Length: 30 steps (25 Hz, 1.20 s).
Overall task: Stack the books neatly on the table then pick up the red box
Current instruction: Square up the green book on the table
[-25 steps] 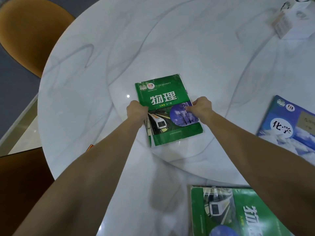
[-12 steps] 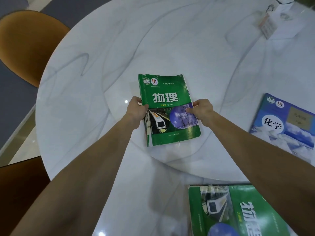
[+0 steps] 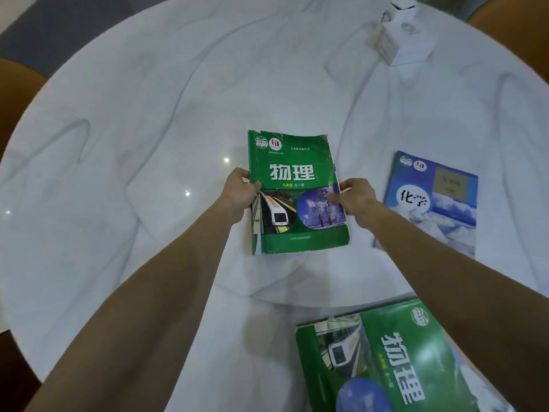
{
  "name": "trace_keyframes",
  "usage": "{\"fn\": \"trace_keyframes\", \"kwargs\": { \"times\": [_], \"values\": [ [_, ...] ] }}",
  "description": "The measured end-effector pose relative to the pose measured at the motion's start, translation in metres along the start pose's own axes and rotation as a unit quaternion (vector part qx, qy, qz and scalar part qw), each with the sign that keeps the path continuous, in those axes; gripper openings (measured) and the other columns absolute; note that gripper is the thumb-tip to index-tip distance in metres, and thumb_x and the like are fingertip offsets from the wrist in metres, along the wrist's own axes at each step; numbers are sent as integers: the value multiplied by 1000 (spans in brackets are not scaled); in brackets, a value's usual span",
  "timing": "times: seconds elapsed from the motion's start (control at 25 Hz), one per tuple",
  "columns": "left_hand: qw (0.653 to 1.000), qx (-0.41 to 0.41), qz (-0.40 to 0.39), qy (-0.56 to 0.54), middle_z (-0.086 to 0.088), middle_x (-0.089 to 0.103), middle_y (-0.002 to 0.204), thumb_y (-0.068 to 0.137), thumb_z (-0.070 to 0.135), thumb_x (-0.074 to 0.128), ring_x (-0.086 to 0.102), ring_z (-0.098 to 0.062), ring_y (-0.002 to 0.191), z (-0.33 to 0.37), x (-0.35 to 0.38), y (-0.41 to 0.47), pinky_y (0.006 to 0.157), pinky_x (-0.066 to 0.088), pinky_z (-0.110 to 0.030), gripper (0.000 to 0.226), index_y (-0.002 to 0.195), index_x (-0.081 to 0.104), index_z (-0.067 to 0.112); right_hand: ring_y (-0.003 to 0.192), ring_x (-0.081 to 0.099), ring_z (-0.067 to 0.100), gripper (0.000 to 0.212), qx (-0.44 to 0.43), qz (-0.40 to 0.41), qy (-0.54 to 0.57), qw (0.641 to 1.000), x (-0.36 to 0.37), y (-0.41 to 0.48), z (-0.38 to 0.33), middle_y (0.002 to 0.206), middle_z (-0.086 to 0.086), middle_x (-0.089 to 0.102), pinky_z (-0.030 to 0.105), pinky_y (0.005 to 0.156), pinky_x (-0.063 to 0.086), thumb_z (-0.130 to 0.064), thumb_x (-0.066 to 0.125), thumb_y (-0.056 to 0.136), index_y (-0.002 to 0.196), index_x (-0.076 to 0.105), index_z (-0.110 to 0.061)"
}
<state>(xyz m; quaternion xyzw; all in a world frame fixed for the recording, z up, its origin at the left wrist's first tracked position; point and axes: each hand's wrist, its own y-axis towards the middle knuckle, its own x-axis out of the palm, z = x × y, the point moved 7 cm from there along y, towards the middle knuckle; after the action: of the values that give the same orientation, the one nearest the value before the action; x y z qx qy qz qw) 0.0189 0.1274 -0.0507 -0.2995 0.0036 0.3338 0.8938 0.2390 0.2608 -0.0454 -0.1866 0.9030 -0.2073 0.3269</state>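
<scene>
A green physics book (image 3: 292,162) lies in the middle of the round white marble table (image 3: 148,114), on top of at least one other book whose edge shows at its left. My left hand (image 3: 239,193) grips its left edge and my right hand (image 3: 355,197) grips its right edge, thumb on the cover. A blue chemistry book (image 3: 433,200) lies to the right. A second green physics book (image 3: 383,361) lies turned sideways at the near right edge. No red box is in view.
A white carton-like box (image 3: 407,40) stands at the far right of the table. Brown chair seats (image 3: 12,84) show beyond the table's left edge and at the top right corner.
Both hands have kept their grip and turned the green book from tilted to nearly straight. My view has shifted left, so the blue book and the near green book appear further in.
</scene>
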Motion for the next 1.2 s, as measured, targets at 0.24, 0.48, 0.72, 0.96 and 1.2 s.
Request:
{"fn": "trace_keyframes", "kwargs": {
  "times": [0.24,0.48,0.72,0.96,1.2],
  "values": [
    [998,0,18,55,-21,61,119,92,7,54,61,-28,98,-8,20,6,85,52,-39,29,119,47,5,74,59,23,23,16,7,-25,1000,-6,3,19,85,13,65,35,71,56,-12,73,76,65,54,-14],
    [980,61,74,174,-19,67,113,88,10,61,63,-31,101,-3,16,7,87,53,-35,28,114,60,1,76,56,24,15,4,15,-79,997,-3,7,22,87,15,64,27,62,45,-16,73,77,73,61,-6],
    [935,98,72,332,-15,66,85,88,15,59,64,-32,87,0,18,7,64,45,-29,22,94,68,-4,87,61,31,22,-31,39,-196,979,2,9,17,104,22,67,25,68,43,-11,63,84,99,65,4],
    [926,84,79,359,1,48,58,89,16,58,53,-22,71,-6,16,3,45,33,-21,20,71,55,9,94,63,34,23,-35,33,-226,973,4,7,18,109,22,65,28,73,47,-10,61,85,104,63,4],
    [919,88,78,377,4,42,57,89,17,58,52,-21,71,-16,15,-4,45,32,-23,37,56,41,17,98,63,33,23,-36,21,-238,970,6,0,28,110,21,64,26,71,44,-10,62,86,105,62,2]
  ]
}}
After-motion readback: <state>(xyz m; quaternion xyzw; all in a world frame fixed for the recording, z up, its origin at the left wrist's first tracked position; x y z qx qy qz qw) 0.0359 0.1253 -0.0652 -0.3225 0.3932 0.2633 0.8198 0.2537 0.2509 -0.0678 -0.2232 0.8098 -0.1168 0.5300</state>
